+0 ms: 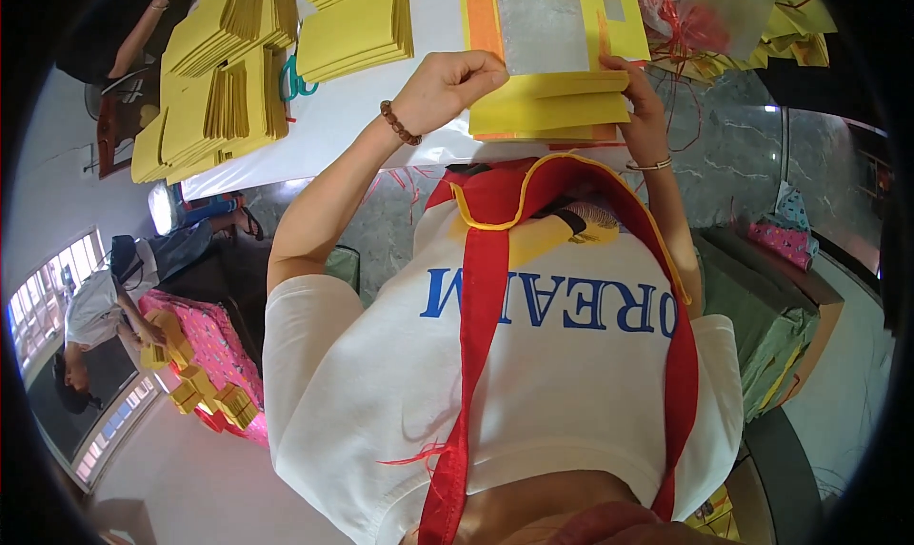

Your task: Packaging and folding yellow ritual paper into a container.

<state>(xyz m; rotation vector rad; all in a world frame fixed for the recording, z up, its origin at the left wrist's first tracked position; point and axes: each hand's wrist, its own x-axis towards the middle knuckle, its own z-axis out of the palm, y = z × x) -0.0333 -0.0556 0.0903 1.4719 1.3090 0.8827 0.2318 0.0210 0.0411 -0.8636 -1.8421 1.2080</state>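
Observation:
In front of me on the white-covered table lies a yellow paper sheet (pixel 547 112) with its near part folded over in layers. A silver square (pixel 545 33) and an orange strip (pixel 485 26) show on the paper just beyond the fold. My left hand (pixel 447 88), with a brown bead bracelet at its wrist, is closed in a pinch at the fold's left end. At the right end my right hand (pixel 645 112) grips the folded edge, its fingers curled around it. The fingertips of both hands are partly hidden.
Stacks of folded yellow paper (pixel 214 107) fill the table's left side, with teal-handled scissors (pixel 297 80) beside them. A clear plastic bag with red strings (pixel 690 12) lies at the far right. Another person's arm (pixel 143 36) shows at far left; a seated person (pixel 95 307) handles yellow bundles.

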